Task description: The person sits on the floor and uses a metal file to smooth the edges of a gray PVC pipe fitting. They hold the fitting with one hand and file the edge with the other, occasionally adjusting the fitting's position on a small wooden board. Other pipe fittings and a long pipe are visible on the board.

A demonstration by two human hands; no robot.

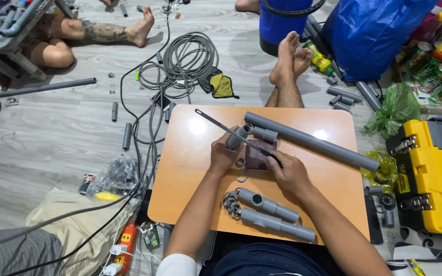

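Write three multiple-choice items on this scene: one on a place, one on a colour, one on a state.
1. Where does the long grey plastic pipe lie?
A. on the orange tabletop
B. on the floor
C. in the toolbox

2. What colour is the plastic toolbox at the right?
A. red
B. yellow and black
C. white

3. What is the left hand doing?
A. resting flat
B. gripping a short grey pipe piece
C. holding a cable

Answers: 1 A, it lies slantwise across the tabletop. 2 B, yellow body with black lid panels. 3 B, fingers wrap it while the right hand holds a thin saw blade against it.
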